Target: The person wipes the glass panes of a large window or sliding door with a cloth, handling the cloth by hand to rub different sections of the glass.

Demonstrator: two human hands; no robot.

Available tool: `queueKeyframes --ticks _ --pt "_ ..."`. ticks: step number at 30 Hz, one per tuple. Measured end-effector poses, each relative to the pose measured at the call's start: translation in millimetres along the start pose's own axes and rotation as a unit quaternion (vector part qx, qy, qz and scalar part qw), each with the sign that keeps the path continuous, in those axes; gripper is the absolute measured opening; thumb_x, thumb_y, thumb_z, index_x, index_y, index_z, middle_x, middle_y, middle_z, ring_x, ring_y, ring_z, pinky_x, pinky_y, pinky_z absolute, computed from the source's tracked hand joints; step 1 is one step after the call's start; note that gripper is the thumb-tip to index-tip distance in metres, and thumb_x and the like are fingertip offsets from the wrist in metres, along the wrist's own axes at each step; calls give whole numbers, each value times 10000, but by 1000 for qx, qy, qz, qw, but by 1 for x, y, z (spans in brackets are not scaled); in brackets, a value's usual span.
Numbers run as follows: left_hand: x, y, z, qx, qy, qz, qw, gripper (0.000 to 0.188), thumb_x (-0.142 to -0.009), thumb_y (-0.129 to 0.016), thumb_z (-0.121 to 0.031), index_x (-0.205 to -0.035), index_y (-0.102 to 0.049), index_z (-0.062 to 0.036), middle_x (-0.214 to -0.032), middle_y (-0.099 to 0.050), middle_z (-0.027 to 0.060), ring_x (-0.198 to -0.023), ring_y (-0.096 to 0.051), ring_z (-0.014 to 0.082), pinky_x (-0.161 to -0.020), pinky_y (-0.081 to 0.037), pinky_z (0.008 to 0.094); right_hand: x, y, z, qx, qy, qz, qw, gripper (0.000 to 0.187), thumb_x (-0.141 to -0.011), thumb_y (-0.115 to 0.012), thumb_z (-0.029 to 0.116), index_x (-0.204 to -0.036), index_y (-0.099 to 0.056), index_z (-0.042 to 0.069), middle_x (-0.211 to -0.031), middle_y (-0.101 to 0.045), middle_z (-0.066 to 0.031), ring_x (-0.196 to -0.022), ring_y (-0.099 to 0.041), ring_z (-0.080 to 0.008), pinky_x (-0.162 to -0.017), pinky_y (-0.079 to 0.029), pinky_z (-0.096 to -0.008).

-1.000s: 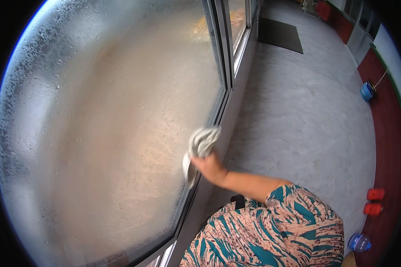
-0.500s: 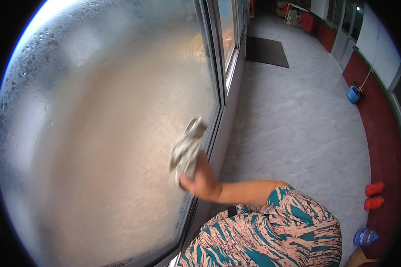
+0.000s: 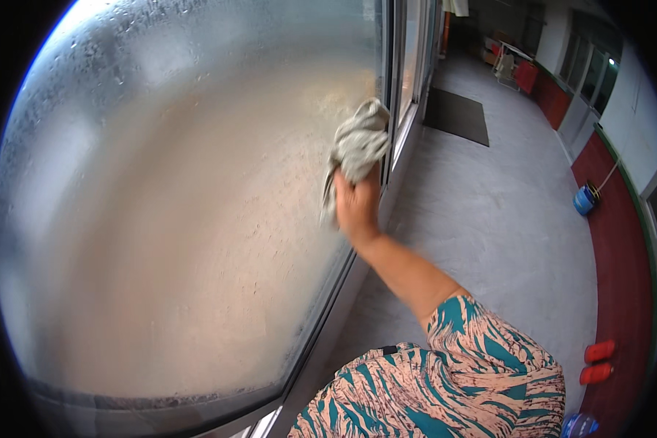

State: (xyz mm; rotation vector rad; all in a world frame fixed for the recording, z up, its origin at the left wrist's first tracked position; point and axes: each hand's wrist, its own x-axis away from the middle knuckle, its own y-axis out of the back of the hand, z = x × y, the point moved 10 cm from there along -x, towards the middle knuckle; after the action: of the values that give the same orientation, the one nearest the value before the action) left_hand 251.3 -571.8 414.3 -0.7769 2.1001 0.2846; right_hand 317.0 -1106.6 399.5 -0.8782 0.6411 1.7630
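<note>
the right hand [image 3: 356,208] is clenching a crumpled grey cloth [image 3: 358,146], which is bunching at twelve o'clock of the knuckles and pressing against the fogged window pane [image 3: 182,219]; the left hand is lying out of sight; at three o'clock, a blue bucket [image 3: 584,199] is standing far off on the floor [image 3: 489,219]

cloth [image 3: 358,146]: grey | sleeve [image 3: 489,358]: pink, teal leaf print | floor [image 3: 489,204]: grey | mat [image 3: 456,117]: black | bucket [image 3: 584,199]: blue
</note>
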Motion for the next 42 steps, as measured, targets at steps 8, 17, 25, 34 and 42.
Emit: queueKeyframes --ticks 8,17,25,34,42 --pt "-20 0 34 -193 3 5 981 603 -912 -510 -522 -1196 -431 3 -999 -615 166 -892 -636 243 -756 -567 402 172 -45 134 -193 77 190 960 321 -738 -684 249 -1039 -596 181 -1219 -486 -89 -1224 -376 -330 -995 -328 -473" --pt "-52 4 47 -90 56 -28 994 664 -935 -546 -427 -1284 -341 101 -1153 -527 254 -970 -579 270 -838 -503 338 176 -60 244 -163 462 169 855 142 -782 -586 316 -922 -607 321 -1152 -507 26 -1195 -424 -238 -923 -341 -384" --pt "-48 25 38 -168 75 -42 982 736 -921 -472 -553 -1307 -318 56 -1145 -516 263 -996 -590 309 -820 -526 339 17 -54 111 -113 275 235 925 379 -730 -729 342 -1030 -625 134 -1009 -630 -78 -810 -617 -212 -719 -505 -355" --pt "-49 61 40 -176 73 -86 978 630 -962 -419 -486 -1248 -363 73 -1113 -511 251 -927 -579 271 -678 -538 373 -63 11 -61 100 60 -39 992 348 -850 -541 139 -1177 -514 25 -1115 -531 -229 -1037 -488 -420 -905 -382 -482" --pt "-58 37 -6 -215 153 -121 957 621 -960 -432 -481 -1224 -384 79 -1113 -503 243 -928 -561 265 -742 -517 362 77 -11 -154 70 -261 67 960 523 -833 -484 145 -1298 -396 -76 -1347 -390 -305 -1262 -342 -456 -1088 -248 -457"
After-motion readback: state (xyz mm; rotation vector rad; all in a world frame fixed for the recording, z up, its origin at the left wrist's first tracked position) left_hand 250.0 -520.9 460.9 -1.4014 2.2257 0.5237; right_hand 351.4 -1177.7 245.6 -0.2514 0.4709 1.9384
